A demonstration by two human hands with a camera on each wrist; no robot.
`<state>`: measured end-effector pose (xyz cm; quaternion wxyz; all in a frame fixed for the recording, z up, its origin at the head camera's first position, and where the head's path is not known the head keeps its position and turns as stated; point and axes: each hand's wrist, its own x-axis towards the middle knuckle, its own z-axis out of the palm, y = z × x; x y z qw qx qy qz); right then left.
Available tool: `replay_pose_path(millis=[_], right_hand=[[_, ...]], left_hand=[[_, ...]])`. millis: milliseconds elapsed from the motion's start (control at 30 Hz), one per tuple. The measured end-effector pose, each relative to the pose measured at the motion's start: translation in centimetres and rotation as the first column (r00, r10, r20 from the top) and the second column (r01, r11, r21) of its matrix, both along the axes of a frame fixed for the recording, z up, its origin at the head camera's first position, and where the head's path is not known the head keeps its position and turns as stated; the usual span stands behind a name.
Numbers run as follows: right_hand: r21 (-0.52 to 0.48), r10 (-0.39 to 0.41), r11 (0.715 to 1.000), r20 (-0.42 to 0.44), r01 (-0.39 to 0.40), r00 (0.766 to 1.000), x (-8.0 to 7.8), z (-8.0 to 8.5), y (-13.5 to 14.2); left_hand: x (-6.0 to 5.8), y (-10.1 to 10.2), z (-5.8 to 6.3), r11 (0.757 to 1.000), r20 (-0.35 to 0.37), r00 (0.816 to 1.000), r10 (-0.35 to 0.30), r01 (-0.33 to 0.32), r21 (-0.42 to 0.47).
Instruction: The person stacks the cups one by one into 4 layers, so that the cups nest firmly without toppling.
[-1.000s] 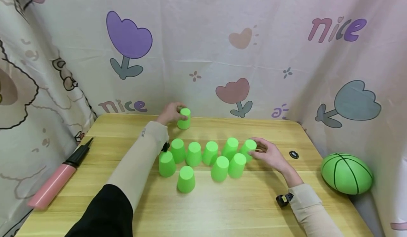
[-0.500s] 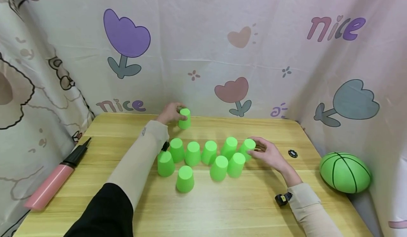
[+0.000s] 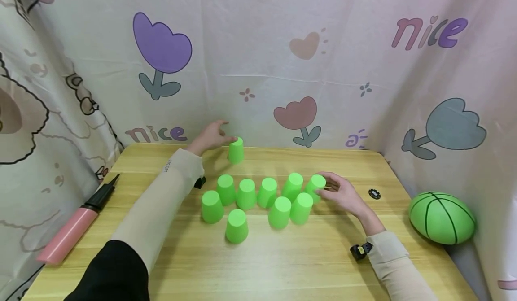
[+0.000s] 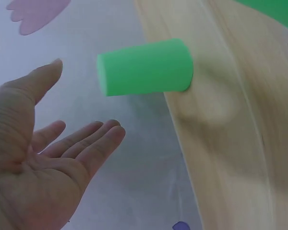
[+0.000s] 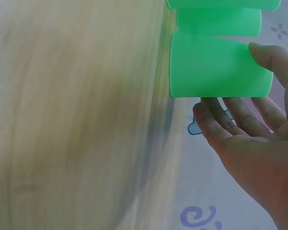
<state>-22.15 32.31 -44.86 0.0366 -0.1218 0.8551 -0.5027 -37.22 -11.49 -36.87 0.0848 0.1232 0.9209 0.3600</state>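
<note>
A lone green cup [image 3: 236, 151] stands upside down near the back edge of the wooden table [image 3: 299, 265]. Beside it is my left hand [image 3: 211, 137], its fingers spread; in the left wrist view a gap shows between the hand and that cup [image 4: 144, 68]. My right hand [image 3: 344, 196] holds the rightmost green cup [image 3: 314, 186] of a group, thumb on one side and fingers reaching behind it in the right wrist view. The rest of the group, several green cups [image 3: 247, 194], stand upside down in loose rows across the middle of the table.
A pink hand pump [image 3: 68, 234] with a black nozzle lies along the left edge. At the right are a small black chip [image 3: 374, 194] and a green ball [image 3: 442, 218] with black lines. A printed curtain [image 3: 250, 45] hangs behind the table.
My left hand has let go of the back cup and drawn slightly up and left, fingers opening. The right hand keeps its place at its cup.
</note>
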Motion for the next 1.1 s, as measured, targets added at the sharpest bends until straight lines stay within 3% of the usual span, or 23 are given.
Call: replay_pose_path(millis=[300,500,700,1100], right_hand=[[0.036,-0.025,0.999,-0.043,0.026,0.999,-0.8,1.3,0.3],[0.054,-0.041,0.998,-0.068,0.045,0.997,-2.2,3.6,-0.5],[0.035,-0.041,0.998,-0.095,0.045,0.995,-4.4,6.1,-2.2],[0.057,0.025,0.998,-0.136,-0.018,0.99,-7.8,9.2,-7.4]], left_hand=[[2.5,-2.7,0.2,0.996,-0.079,0.996,-0.043,0.049,0.075],[5.5,-4.7,0.5,0.993,-0.157,0.986,-0.046,0.062,0.096],[8.5,-5.9,0.9,0.988,-0.184,0.981,-0.065,0.089,0.129],[13.8,-7.1,-1.3,0.981,-0.201,0.976,-0.082,0.114,0.155]])
